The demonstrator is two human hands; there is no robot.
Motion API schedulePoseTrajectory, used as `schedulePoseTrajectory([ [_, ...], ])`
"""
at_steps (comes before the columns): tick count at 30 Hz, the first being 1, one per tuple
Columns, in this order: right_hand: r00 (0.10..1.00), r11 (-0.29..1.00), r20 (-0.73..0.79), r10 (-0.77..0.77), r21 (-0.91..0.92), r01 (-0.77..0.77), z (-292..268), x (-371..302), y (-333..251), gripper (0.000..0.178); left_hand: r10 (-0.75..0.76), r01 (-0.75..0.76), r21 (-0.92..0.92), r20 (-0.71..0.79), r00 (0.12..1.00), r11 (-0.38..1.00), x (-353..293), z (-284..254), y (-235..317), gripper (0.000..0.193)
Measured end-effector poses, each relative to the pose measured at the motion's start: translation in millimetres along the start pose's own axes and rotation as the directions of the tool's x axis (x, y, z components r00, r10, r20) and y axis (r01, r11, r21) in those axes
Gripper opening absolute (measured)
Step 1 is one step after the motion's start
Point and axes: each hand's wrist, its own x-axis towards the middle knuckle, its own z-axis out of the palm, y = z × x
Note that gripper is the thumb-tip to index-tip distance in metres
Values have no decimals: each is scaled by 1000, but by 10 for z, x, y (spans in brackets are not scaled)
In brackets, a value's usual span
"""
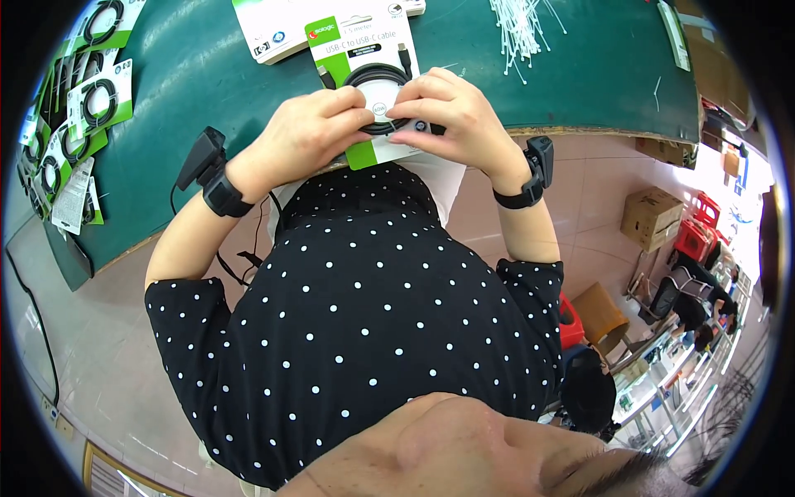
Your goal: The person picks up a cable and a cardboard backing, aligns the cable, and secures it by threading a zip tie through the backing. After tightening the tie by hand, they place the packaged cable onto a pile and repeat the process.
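Note:
A white and green packaging card [361, 51] stands at the table's near edge in front of me, with a coiled black USB cable [374, 71] on its face. Its two plugs poke up at the top left and top right of the coil. My left hand [319, 124] is closed on the coil's left side and the card, fingers bent. From the other side, my right hand [454, 118] pinches the coil's lower right, thumb low and fingertips above it. Whether a tie lies between the fingertips is too small to tell.
On the green table [190, 91], a pile of carded black cables [101, 103] lies at the left. White cable ties [522, 29] are heaped at the back right. A stack of cards [269, 33] sits behind the held one. Cardboard boxes [651, 217] and red stools [696, 236] stand at the right.

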Motion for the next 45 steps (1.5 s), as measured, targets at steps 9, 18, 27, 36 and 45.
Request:
schedulePoseTrajectory([
  [9,977,938,-214,8,-336,-81,248,278,119,22,-44,39,-78,-66,997,996,-25,83,-3,19],
  [18,961,968,-277,15,-236,-83,116,273,46,24,-70,62,-128,-60,996,990,-39,72,-21,19],
  [27,989,997,142,41,-75,-31,-131,76,-75,27,-84,78,-119,-45,995,990,-35,42,-18,23],
  [36,976,986,216,3,-162,33,-169,156,-29,22,78,-98,222,97,992,970,103,-115,-96,28],
  [45,989,996,139,-43,-69,53,-84,118,100,21,74,-80,112,60,995,990,111,-91,-186,27],
])
